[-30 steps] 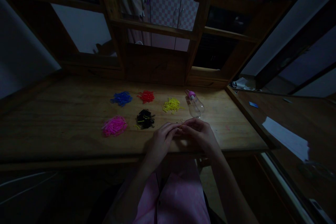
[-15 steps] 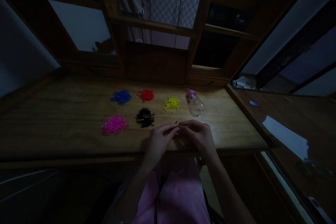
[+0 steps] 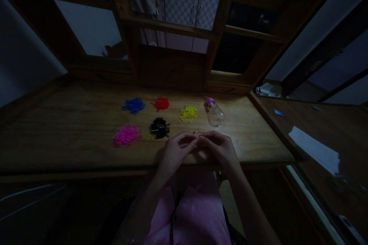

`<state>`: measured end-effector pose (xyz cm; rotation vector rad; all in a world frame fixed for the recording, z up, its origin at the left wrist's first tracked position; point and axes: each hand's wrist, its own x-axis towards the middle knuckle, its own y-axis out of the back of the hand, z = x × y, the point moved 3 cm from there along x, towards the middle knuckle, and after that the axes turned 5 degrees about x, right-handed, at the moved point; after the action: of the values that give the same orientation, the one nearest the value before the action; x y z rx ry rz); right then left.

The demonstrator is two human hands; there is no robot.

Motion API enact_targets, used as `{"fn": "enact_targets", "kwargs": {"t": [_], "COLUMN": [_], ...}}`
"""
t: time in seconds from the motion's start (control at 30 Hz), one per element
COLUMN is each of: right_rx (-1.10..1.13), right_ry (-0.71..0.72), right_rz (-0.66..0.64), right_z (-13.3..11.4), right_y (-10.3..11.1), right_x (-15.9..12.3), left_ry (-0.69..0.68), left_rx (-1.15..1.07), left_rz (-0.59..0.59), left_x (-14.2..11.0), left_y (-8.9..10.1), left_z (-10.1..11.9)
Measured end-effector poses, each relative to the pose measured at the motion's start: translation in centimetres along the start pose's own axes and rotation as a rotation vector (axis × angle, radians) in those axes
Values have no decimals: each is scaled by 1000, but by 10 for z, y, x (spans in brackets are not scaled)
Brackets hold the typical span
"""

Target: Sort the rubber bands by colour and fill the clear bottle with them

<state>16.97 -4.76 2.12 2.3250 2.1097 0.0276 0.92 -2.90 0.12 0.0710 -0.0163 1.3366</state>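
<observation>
My left hand (image 3: 177, 152) and my right hand (image 3: 220, 147) meet over the front of the wooden table, fingertips pinched together. Between them shows a tiny yellow piece (image 3: 197, 138), like a small band or loop; its exact kind is too small to tell. Just beyond the fingertips lie a small ring (image 3: 199, 129) and a tiny dark bit (image 3: 193, 133). Nearest the hands are a pile of yellow pieces (image 3: 188, 113) and a pile of black loops (image 3: 159, 128) with a few yellow ones on it. A clear bulb-shaped bottle (image 3: 216, 116) with a pink cap lies behind my right hand.
Farther left are piles of pink (image 3: 126, 135), blue (image 3: 133, 105) and red (image 3: 160, 103) loops. A wooden shelf unit (image 3: 172, 67) rises along the table's back. On the side surface at right lies white paper (image 3: 313, 149) beside a small blue card (image 3: 278, 113).
The yellow piece now shows between my fingertips, where it was not clear before. Both hands stay almost in place; the whole view has shifted slightly.
</observation>
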Motion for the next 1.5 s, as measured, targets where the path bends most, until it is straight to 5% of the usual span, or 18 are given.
{"fn": "enact_targets", "kwargs": {"t": [0.73, 1.07, 1.5], "right_rx": [-138, -177, -157], "right_ry": [147, 159, 89], "right_rz": [33, 107, -80], "right_z": [-12, -10, -9], "right_y": [0, -3, -2], "right_x": [-12, -11, -11], "left_ry": [160, 85, 19], "left_rx": [-70, 17, 59], "left_rz": [39, 25, 37], "left_x": [0, 0, 1], "left_y": [0, 0, 2], "left_z": [1, 4, -5]}}
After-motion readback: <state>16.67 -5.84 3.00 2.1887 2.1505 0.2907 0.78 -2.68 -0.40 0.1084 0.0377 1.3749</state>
